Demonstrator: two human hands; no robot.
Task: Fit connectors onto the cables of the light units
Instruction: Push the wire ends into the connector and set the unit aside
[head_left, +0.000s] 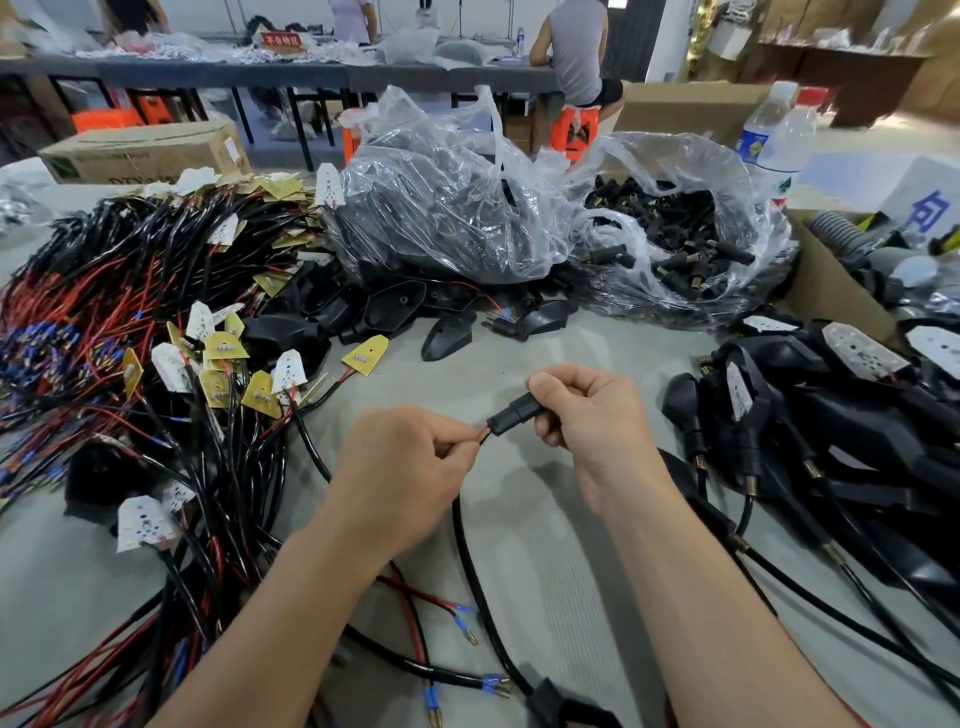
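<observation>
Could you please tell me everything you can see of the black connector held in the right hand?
The black connector is a small tube-shaped sleeve, matte, seemingly plastic or rubber. It is held above the grey table, nearly level, with its left end slightly lower. The right hand pinches its right end. Thin red and black wires, pinched by the left hand, enter its left end.

A small assembly workshop is indicated by heaps of wired LED boards (171, 332), a clear bag (727, 171) of black connectors (680, 249), a cardboard box (145, 153) and a worker (576, 57) seated at a long table (311, 73) behind
</observation>
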